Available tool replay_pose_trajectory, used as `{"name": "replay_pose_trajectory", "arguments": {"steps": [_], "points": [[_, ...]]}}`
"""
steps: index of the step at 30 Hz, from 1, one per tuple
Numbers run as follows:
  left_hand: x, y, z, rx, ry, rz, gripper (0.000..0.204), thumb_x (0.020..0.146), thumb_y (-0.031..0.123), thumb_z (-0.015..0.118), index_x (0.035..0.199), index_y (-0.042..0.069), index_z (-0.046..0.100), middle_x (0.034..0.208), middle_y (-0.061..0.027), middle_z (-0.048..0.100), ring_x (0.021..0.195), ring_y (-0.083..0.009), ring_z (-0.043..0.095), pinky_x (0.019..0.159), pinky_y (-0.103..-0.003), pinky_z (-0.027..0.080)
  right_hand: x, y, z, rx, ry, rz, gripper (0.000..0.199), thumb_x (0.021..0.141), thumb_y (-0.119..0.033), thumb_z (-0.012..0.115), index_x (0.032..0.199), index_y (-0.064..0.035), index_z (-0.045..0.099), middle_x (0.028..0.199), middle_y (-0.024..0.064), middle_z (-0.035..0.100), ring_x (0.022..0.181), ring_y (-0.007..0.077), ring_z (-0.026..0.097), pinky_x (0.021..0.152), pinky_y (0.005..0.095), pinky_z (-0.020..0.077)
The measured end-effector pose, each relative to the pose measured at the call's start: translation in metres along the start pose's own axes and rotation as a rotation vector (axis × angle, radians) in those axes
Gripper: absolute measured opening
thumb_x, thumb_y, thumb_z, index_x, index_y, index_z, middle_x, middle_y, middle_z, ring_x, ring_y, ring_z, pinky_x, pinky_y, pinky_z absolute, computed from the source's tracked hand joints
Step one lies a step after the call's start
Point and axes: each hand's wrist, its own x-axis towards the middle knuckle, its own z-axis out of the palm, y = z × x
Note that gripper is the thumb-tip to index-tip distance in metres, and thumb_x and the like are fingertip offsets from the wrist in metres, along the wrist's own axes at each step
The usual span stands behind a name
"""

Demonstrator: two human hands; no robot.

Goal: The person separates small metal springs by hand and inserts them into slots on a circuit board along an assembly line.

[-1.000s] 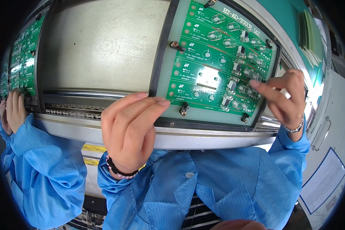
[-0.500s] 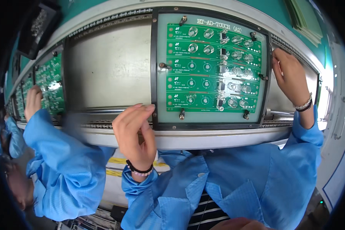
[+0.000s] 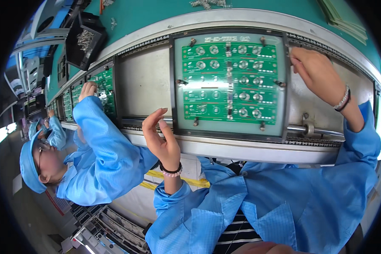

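A black-edged carrier frame (image 3: 229,134) lies across the rails, holding a panel of several green circuit boards (image 3: 207,96). Metal coil springs (image 3: 250,80) stand in the right-hand columns; at the left, they show plainly only on the upper two boards. The panel is slightly blurred, with glare across its middle. My right hand (image 3: 319,78) has its fingers bent and pressed together, fingertips at the frame's upper right edge. Off the lower left corner, my left hand (image 3: 163,142) is raised, thumb and fingers apart, holding nothing.
A chain-lined conveyor (image 3: 142,80) runs left to right, with a metal rod and clamp (image 3: 309,128) at the right. At left, a co-worker's hand (image 3: 88,89) is over another board panel (image 3: 105,86). A black bin of small parts (image 3: 86,40) and loose springs (image 3: 209,4) lie beyond.
The carrier frame has slid left along the rails, narrowing the gap to the co-worker's panel. My right hand has followed its edge. My left hand has come off the corner, and the view has turned left.
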Motion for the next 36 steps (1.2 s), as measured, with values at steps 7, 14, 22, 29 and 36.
{"name": "replay_pose_trajectory", "arguments": {"steps": [7, 14, 22, 29, 36], "points": [[-0.01, 0.005, 0.008, 0.007, 0.144, 0.018, 0.023, 0.092, -0.005, 0.048, 0.114, -0.002, 0.055, 0.111, -0.0134, 0.061, 0.102, -0.0221, 0.057, 0.088, -0.032, 0.045, 0.023, -0.008, 0.044, 0.268, 0.169, -0.181, 0.004, 0.091, -0.007, 0.05, 0.089, -0.0033, 0.05, 0.075, 0.0138, 0.055, 0.068, 0.0309, 0.057, 0.061, 0.0413, 0.0431], [-0.01, 0.008, 0.005, 0.117, 0.125, 0.065, 0.023, 0.091, -0.006, 0.049, 0.112, -0.002, 0.056, 0.11, -0.0131, 0.062, 0.101, -0.0239, 0.057, 0.09, -0.034, 0.044, 0.044, 0.005, 0.012, 0.082, 0.019, -0.006, 0.005, 0.091, -0.005, 0.052, 0.096, -0.0058, 0.052, 0.08, 0.0113, 0.055, 0.064, 0.0235, 0.056, 0.061, 0.0341, 0.0437], [-0.007, 0.007, 0.004, 0.155, 0.087, 0.078, 0.021, 0.09, -0.008, 0.049, 0.108, -0.001, 0.058, 0.104, -0.0127, 0.064, 0.097, -0.025, 0.058, 0.088, -0.034, 0.044, 0.133, -0.004, -0.003, -0.126, 0.388, -0.346, 0.023, 0.09, -0.01, 0.054, 0.113, -0.0069, 0.056, 0.107, 0.014, 0.056, 0.097, 0.0309, 0.056, 0.085, 0.0413, 0.0446], [0.0, 0.008, 0.0, 0.192, 0.032, 0.081, 0.021, 0.09, -0.009, 0.049, 0.107, -0.001, 0.059, 0.102, -0.0124, 0.064, 0.094, -0.0247, 0.059, 0.085, -0.033, 0.045, 0.193, 0.037, 0.027, 0.184, 0.353, -0.641, 0.024, 0.09, -0.013, 0.056, 0.113, -0.0068, 0.055, 0.106, 0.0149, 0.055, 0.098, 0.033, 0.056, 0.086, 0.0405, 0.0458], [0.008, 0.008, 0.0, 0.107, -0.021, 0.045, 0.02, 0.091, -0.009, 0.049, 0.105, -0.001, 0.06, 0.101, -0.0125, 0.064, 0.093, -0.0238, 0.059, 0.084, -0.032, 0.046, 0.196, 0.022, 0.011, -0.086, 0.206, -0.278, 0.018, 0.088, -0.017, 0.061, 0.101, -0.0069, 0.056, 0.1, 0.0127, 0.057, 0.095, 0.0299, 0.058, 0.082, 0.0397, 0.0468]]}}
